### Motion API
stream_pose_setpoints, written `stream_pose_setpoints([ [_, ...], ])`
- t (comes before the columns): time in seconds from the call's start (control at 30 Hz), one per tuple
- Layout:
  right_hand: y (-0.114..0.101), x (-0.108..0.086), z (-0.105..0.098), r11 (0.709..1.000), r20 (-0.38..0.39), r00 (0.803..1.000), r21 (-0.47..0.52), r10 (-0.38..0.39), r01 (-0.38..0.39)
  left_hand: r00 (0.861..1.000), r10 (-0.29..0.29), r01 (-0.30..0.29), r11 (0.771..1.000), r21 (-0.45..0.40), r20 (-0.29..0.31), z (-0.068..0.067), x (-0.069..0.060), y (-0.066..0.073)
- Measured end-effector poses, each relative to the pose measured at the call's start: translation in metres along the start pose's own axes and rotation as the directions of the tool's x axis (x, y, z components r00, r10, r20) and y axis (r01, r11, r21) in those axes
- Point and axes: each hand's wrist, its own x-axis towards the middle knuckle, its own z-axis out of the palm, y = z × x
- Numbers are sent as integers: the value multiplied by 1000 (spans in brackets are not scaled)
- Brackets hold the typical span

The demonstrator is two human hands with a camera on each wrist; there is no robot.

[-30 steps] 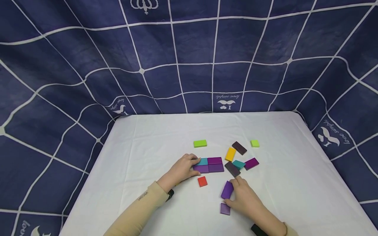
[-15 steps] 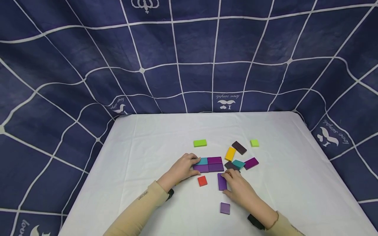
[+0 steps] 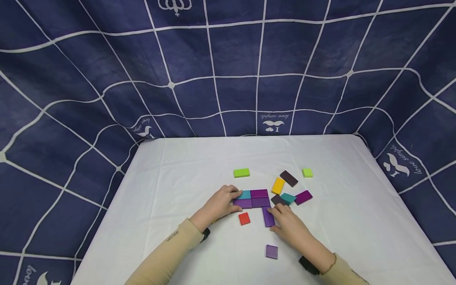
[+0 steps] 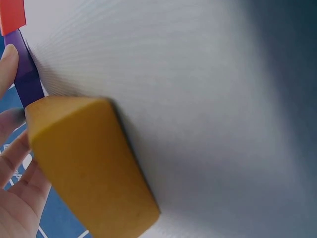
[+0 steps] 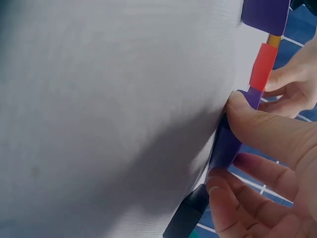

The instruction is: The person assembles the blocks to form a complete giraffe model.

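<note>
My left hand (image 3: 219, 204) holds the left end of a two-row group of flat blocks, thumb by a purple block (image 3: 243, 204) and fingers at a teal block (image 3: 245, 194). A magenta block (image 3: 259, 193) and a dark purple block (image 3: 261, 202) form the group's right end. My right hand (image 3: 290, 225) pinches a violet block (image 3: 268, 217) between thumb and fingers; it stands lengthwise below the dark purple block, seemingly touching it. The right wrist view also shows this violet block (image 5: 225, 144) in the grip. Close below my left wrist lies a yellow-orange block (image 4: 94, 168).
A red block (image 3: 244, 218) and a lavender block (image 3: 271, 251) lie nearer me. Beyond are two green blocks, one long (image 3: 241, 173), one small (image 3: 307, 173). Yellow (image 3: 278, 185), black (image 3: 289, 178), teal (image 3: 287, 199) and magenta (image 3: 303, 197) blocks cluster to the right on the white tablecloth (image 3: 185, 166).
My right hand has moved the violet block up and left, turning it straighter, from near the lavender block to the group's lower right edge. The left hand has stayed put.
</note>
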Motion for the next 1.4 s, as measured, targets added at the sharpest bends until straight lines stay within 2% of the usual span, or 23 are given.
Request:
stream_pose_setpoints([
  [0.17, 2, 0, 1, 1000, -19, 1000, 8, -20, 20, 1000, -10, 10, 1000, 4, 5, -1, 0, 0],
  [0.3, 3, 1, 1, 1000, -7, 1000, 7, -21, 21, 1000, -5, 5, 1000, 1, 3, 0, -1, 1],
  [0.43, 4, 4, -5, 1000, -20, 1000, 7, -22, 22, 1000, -5, 5, 1000, 4, 4, 1, -1, 1],
  [0.57, 10, 14, -14, 996, -89, 993, 25, -83, 85, 1000, -6, 6, 1000, 7, 11, 3, -2, 1],
  [0.63, 14, 21, -15, 990, -85, 988, 43, -127, 131, 1000, -2, 2, 1000, 10, 8, 4, -3, 0],
  [0.73, 20, 31, -14, 984, 1, 987, 77, -164, 163, 1000, -9, 9, 1000, 6, 10, 5, -4, 0],
  [0.83, 24, 37, -12, 981, 103, 979, 97, -178, 168, 1000, -21, 21, 1000, -1, 13, 4, -4, 0],
  [0.9, 27, 38, -10, 981, 145, 973, 100, -182, 168, 999, -30, 30, 1000, -9, 18, 3, -3, 0],
  [1.17, 32, 40, -9, 979, 156, 968, 94, -195, 182, 999, -48, 49, 998, -40, 23, 0, -3, -1],
  [1.3, 33, 39, -10, 977, 149, 967, 98, -205, 191, 994, -106, 103, 987, -120, -21, -11, -10, -4],
  [1.4, 33, 39, -11, 975, 138, 967, 95, -214, 202, 980, -195, 186, 966, -182, -32, -22, -19, -7],
])
